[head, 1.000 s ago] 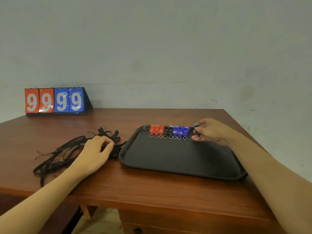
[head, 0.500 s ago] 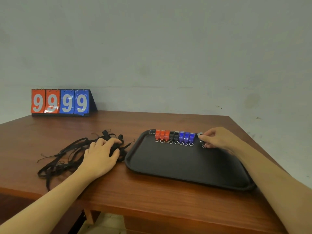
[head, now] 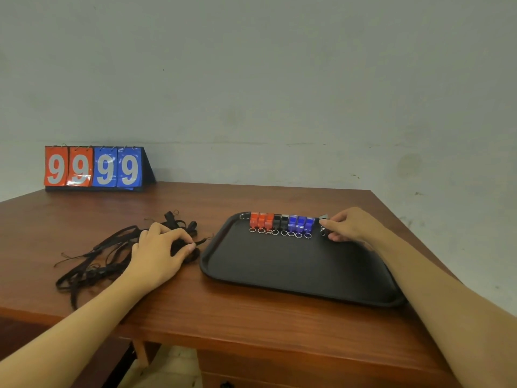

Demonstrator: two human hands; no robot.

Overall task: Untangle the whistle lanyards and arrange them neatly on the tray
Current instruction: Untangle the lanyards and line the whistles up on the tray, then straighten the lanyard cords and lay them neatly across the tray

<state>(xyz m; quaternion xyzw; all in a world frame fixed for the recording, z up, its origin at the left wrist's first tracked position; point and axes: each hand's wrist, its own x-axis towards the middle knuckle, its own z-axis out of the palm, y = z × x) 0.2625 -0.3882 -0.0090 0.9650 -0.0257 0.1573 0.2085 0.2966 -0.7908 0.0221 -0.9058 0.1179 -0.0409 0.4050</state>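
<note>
Where "9999" reads: scoreboard (head: 95,167), far-left.

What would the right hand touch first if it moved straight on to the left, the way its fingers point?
Most likely the nearest blue whistle, at the end of the row on the tray. The right hand already holds a dark whistle just beside it.

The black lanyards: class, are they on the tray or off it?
Off it. The black lanyards lie heaped on the table, left of the tray, under the left hand.
</note>
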